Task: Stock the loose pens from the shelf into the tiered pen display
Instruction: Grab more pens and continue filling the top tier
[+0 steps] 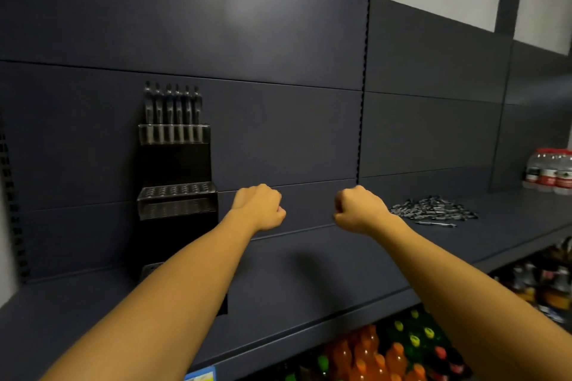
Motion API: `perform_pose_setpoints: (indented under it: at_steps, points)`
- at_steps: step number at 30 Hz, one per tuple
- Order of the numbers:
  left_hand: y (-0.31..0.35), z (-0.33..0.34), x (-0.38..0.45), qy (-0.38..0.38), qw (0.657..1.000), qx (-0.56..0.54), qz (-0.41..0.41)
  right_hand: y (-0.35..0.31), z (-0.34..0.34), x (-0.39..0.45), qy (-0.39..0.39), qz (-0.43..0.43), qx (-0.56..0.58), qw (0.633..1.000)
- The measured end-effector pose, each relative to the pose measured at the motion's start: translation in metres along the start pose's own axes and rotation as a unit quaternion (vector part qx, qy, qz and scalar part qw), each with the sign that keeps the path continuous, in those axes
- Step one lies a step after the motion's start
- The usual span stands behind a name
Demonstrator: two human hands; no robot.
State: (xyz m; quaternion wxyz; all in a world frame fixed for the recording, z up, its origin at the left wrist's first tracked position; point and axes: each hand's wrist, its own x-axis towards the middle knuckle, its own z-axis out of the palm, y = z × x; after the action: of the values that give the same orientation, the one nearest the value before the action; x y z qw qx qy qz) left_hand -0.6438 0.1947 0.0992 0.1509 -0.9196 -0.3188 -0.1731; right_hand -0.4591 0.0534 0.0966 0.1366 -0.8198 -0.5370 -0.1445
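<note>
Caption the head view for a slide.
Both fists, left hand and right hand, raised empty between the tiered pen display, top tier filled, and the loose pens on the shelf.

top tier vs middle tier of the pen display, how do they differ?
The top tier holds a row of upright pens; the middle tier shows only bare holes. The top tier sits higher and further back; the middle tier juts forward. Both belong to the same black pen display.

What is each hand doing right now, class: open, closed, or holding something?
Left hand: closed fist, holding nothing visible.
Right hand: closed fist, holding nothing visible.
</note>
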Motion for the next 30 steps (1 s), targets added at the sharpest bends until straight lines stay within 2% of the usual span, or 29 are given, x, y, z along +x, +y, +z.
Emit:
perform_pose_setpoints:
  at_steps: [12, 19, 30]
  points:
    - [0.149, 0.068, 0.078, -0.014, 0.998, -0.039, -0.041, 0.188, 0.027, -0.007, -0.044, -0.003, -0.051, 0.998]
    - [0.221, 0.084, 0.123, -0.054, 0.998, -0.04, -0.01, 0.28, 0.032, -0.005, -0.05, 0.014, -0.051, 0.997]
    - [0.314, 0.13, 0.215, -0.066, 0.995, -0.067, 0.038, 0.409, 0.061, 0.022, -0.067, 0.055, -0.064, 0.994]
